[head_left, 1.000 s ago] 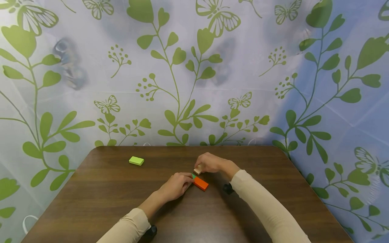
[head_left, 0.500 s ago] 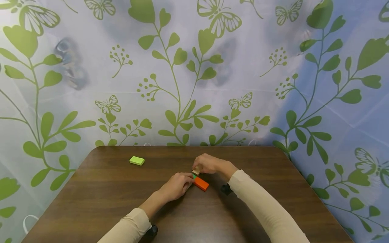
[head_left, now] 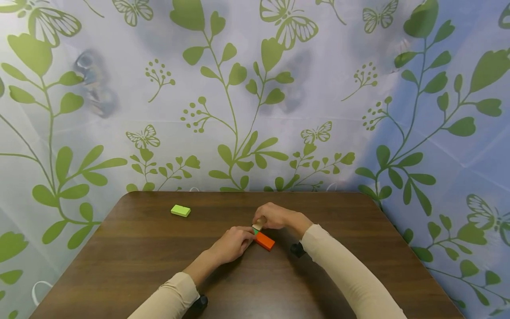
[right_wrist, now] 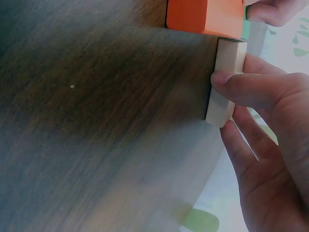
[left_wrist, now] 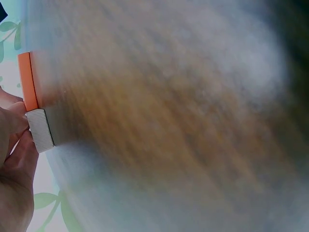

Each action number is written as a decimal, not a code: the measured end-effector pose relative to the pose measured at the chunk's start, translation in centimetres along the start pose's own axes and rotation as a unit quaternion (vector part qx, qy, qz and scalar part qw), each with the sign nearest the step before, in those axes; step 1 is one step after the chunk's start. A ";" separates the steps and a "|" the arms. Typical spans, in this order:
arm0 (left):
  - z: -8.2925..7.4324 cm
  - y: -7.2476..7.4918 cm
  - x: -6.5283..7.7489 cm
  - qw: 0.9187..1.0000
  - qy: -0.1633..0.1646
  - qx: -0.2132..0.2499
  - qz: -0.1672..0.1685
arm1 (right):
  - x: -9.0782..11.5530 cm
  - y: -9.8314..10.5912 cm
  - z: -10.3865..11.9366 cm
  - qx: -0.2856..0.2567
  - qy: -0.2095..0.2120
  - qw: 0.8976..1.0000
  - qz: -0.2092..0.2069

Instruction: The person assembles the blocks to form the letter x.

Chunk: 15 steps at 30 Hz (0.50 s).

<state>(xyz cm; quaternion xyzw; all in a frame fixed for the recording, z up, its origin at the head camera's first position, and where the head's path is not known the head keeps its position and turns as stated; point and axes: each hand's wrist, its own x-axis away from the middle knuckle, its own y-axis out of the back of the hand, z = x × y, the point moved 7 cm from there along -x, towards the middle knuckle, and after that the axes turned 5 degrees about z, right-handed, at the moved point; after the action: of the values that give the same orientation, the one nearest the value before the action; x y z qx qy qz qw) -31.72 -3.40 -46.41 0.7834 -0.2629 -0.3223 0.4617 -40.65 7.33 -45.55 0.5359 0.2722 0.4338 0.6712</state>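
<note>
Pale wooden block (right_wrist: 218, 106) lies in the grasp of the right hand (head_left: 274, 215), which pinches it. The head view shows only a small part of it beneath the fingers, near the middle of the brown wood-grain table (head_left: 131, 266); the right wrist view lays bare its long side, the thumb pressed to one face and fingertips on the opposite side and near the lower end. Its upper end there comes right up to an orange block (head_left: 264, 241), though whether the two touch is hard to tell.

The left hand (head_left: 232, 244) reaches in from the other side, its fingertips at the end of the orange block, over a green piece (head_left: 256, 231) that shows as a small patch in the head view and a thin strip in the right wrist view. The left wrist view gives a face the others hide: a grey-white block (left_wrist: 40, 130) set end to end with the orange one, the left fingers against it. I cannot tell whether that hand clasps or merely presses it, nor whether this is the green piece seen from another side.

A lime-green block (head_left: 180, 210), visible only from the head, lies well apart toward the table's far left. Behind hangs a leaf-and-butterfly curtain (head_left: 159, 106).
</note>
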 end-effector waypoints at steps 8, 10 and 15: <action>0.0 0.0 0.0 1.000 -0.001 0.001 0.000 | -0.1 -0.2 -0.2 0.001 -0.010 1.000 0.003; 0.0 0.0 0.0 1.000 -0.001 0.001 0.000 | -0.1 -0.2 -0.2 0.000 -0.011 1.000 0.004; -0.1 0.0 0.0 1.000 -0.001 -0.003 0.000 | -0.1 -0.2 -0.3 0.002 -0.011 1.000 0.005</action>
<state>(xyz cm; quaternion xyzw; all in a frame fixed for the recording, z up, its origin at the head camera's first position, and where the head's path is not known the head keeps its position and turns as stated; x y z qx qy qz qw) -31.70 -3.36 -46.33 0.7820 -0.2626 -0.3232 0.4638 -40.85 7.35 -45.87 0.5439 0.2628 0.4305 0.6707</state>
